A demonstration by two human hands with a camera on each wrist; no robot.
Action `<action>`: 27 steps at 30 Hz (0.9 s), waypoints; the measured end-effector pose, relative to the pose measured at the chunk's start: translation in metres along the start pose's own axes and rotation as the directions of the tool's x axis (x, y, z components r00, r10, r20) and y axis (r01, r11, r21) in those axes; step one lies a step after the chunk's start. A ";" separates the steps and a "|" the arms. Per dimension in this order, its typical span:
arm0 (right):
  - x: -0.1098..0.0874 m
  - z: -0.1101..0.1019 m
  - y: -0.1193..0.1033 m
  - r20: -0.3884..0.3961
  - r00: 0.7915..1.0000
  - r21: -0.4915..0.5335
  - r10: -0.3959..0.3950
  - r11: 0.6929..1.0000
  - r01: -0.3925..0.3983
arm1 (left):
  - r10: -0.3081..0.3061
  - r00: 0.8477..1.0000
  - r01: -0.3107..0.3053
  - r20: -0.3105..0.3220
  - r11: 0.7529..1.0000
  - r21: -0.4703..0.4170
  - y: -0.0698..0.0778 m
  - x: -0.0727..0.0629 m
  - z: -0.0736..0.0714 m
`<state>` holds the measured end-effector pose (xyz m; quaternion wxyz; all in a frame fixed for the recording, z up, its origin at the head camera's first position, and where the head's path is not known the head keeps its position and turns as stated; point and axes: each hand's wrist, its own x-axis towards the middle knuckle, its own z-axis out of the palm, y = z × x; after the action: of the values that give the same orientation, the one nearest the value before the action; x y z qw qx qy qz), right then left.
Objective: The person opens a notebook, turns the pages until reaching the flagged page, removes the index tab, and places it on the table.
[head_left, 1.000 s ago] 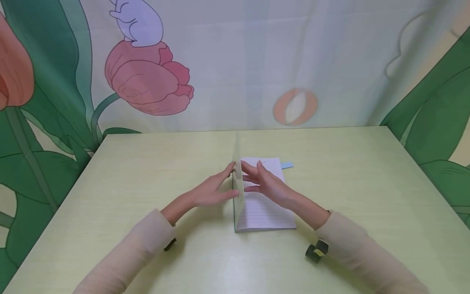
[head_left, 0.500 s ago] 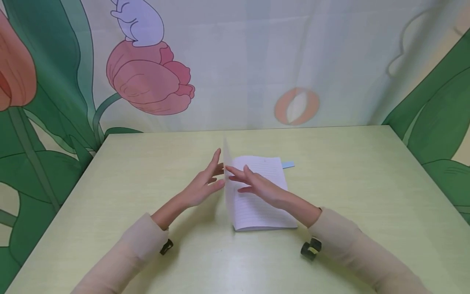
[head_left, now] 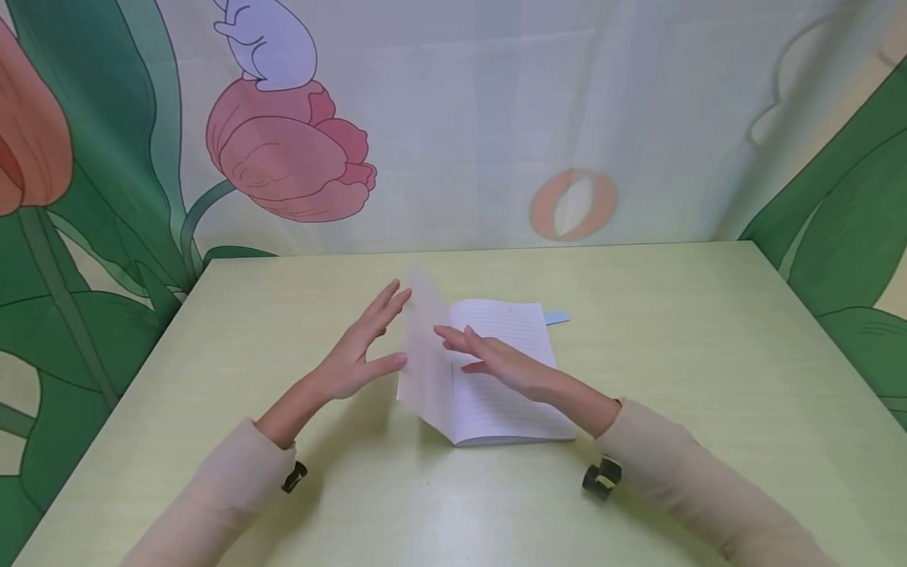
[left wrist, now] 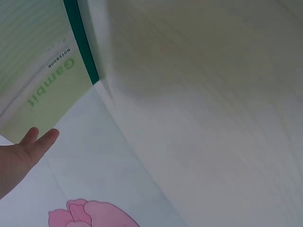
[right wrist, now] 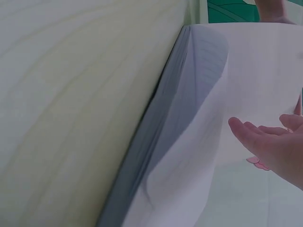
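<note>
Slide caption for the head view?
Open left grip at the raised cover of a notebook, right grip over its pages.

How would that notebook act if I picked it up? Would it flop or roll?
The notebook would probably flop a bit: a page curls like thin paper. Its cover may swing, since it stands tilted up. Rolling seems unlikely: the rest lies flat on the table.

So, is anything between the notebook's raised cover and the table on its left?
Yes, your left hand: it's by the outer face of the Gambit notebook's raised cover, over the table. No other object shows between them.
</note>
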<state>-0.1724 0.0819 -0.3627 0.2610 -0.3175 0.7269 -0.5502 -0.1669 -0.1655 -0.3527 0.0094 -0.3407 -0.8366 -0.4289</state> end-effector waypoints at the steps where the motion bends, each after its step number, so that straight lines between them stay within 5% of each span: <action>1: -0.001 -0.001 0.000 -0.008 1.000 -0.003 0.002 1.000 -0.002 | 0.017 1.000 -0.017 -0.001 1.000 0.021 -0.002 -0.002 -0.002; 5: -0.008 -0.010 0.004 -0.040 0.999 -0.035 0.005 0.999 -0.007 | 0.064 0.998 -0.064 0.011 0.995 0.075 -0.008 -0.011 -0.011; 9: -0.015 -0.021 0.013 -0.084 0.996 -0.205 -0.013 0.979 -0.004 | 0.045 0.999 -0.049 0.029 0.991 0.128 -0.016 -0.020 -0.019; 11: -0.019 -0.027 0.019 -0.100 0.995 -0.342 -0.025 0.939 -0.011 | 0.021 0.999 -0.025 0.032 0.988 0.153 -0.019 -0.026 -0.022; 15: -0.026 -0.038 0.032 -0.088 0.996 -0.604 -0.016 0.796 -0.040 | -0.034 0.998 0.025 0.046 0.982 0.189 -0.026 -0.038 -0.028; 18: -0.030 -0.046 0.039 -0.072 0.997 -0.709 0.026 0.702 -0.069 | -0.093 0.993 0.074 0.076 0.972 0.224 -0.031 -0.045 -0.032; 27: -0.035 -0.053 0.043 -0.101 0.973 -0.758 0.207 0.617 -0.210 | -0.209 0.963 0.152 0.171 0.942 0.299 -0.047 -0.054 -0.039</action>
<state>-0.1949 0.1502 -0.3890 0.1633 -0.3103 0.9230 -0.1583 -0.1631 -0.2426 -0.3782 -0.0656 -0.2987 -0.9138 -0.2673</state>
